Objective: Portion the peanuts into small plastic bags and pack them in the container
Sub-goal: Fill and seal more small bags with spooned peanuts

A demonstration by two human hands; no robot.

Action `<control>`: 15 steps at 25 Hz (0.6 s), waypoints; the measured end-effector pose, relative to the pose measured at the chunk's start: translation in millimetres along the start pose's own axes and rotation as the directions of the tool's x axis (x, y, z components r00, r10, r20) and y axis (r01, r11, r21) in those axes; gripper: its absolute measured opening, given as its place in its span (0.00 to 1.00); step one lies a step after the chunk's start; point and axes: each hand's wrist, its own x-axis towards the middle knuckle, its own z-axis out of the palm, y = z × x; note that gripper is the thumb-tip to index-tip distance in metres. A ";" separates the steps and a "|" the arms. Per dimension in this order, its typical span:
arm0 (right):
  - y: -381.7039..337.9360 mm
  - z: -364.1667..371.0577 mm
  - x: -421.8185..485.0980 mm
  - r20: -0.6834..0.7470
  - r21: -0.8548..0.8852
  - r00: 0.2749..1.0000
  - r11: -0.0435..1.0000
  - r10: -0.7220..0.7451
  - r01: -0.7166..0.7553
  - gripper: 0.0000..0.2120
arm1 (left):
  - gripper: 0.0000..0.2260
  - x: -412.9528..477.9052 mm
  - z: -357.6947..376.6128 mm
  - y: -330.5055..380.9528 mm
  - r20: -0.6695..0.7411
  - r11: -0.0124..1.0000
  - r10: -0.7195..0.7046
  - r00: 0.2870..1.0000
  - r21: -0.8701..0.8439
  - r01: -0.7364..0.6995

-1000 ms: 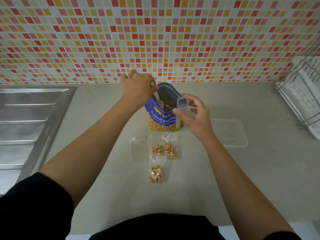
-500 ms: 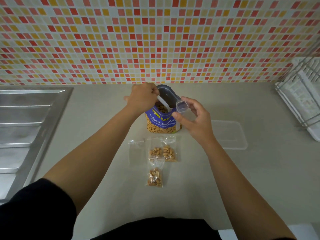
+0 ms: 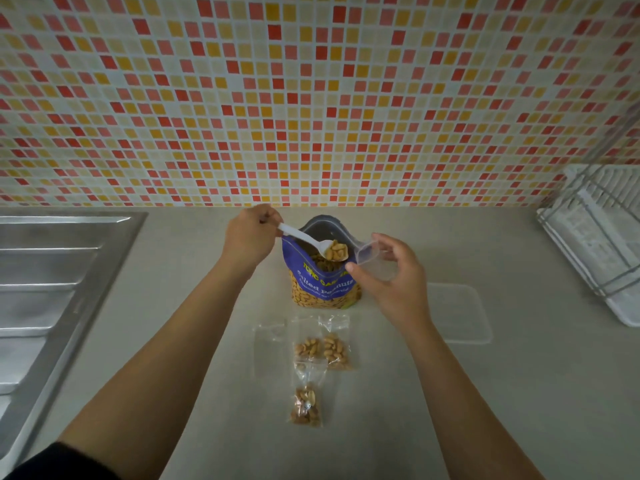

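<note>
White plastic spoon heaped with peanuts sits pinched in the left hand, its bowl above the open mouth of the blue peanut pouch standing on the bench. Just beside the bowl, the right hand grips a small clear bag — mouth held open toward the spoon. Nearer the person lie three filled bags and one empty bag. To the right of the pouch rests the clear container — apart from it.
</note>
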 end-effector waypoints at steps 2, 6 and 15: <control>-4.0 1.5 2.2 0.009 -0.087 0.999 0.995 -0.047 0.047 0.27 | 0.09 3.7 -4.3 -6.1 0.006 0.997 -0.044 0.999 -0.068 0.045; -12.9 7.3 7.8 0.049 -0.195 0.997 0.978 -0.064 0.072 0.28 | 0.09 8.5 -15.0 -10.6 0.008 0.989 -0.097 0.995 -0.110 0.098; -28.8 23.4 24.3 0.049 -0.250 0.995 0.964 -0.087 0.096 0.28 | 0.08 13.9 -47.8 47.2 0.026 0.995 0.050 0.998 -0.090 -0.047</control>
